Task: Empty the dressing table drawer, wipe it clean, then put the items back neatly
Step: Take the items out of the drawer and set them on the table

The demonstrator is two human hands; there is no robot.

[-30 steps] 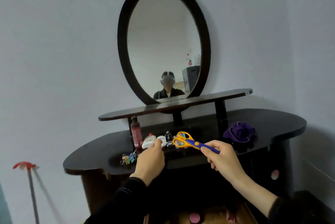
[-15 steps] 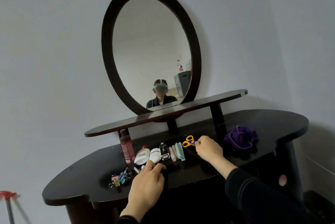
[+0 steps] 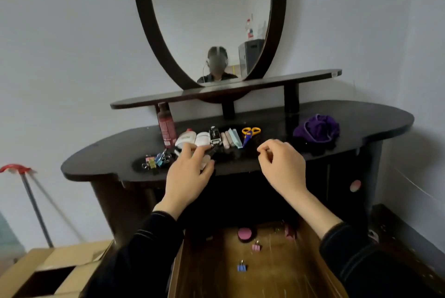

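Nearest to the camera, the drawer was pulled out, and it was not yet empty. On its wooden bottom lay a blue binder clip, a pink binder clip and a round pink thing, with one more small pink item at the back that was too blurred to name.

Above the drawer, both hands were at the front edge of the dressing table. The left hand reached with its fingers stretched to the row of items. Something small and pale showed under the fingers, but I cannot tell whether the hand gripped it or only touched it. The right hand hung loosely curled and held nothing that I could see.

Further back, many items were already lined up on the table top: a bunch of binder clips, a red bottle, white tubes, some small sticks and the scissors. The purple cloth lay apart at the right, untouched.

In my judgement the emptying was mostly done but not finished. The wiping and the putting back were not yet begun.
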